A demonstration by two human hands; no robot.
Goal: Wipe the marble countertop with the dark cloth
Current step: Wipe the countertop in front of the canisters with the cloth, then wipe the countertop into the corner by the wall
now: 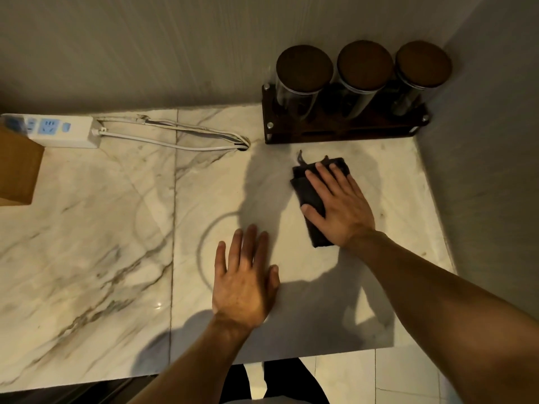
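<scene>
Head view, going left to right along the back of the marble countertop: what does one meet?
Brown wooden block → white power strip with blue sockets → looped white cable → dark wooden rack holding three clear jars with brown round lids.

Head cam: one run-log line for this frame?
phase: wiping | right hand: flat on dark cloth | left hand: flat on marble countertop | jar rack: behind cloth

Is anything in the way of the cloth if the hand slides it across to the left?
Yes. The left hand lies flat on the marble countertop, left of and nearer than the dark cloth under the right hand. Farther left, the power strip and its cables lie along the back edge.
</scene>
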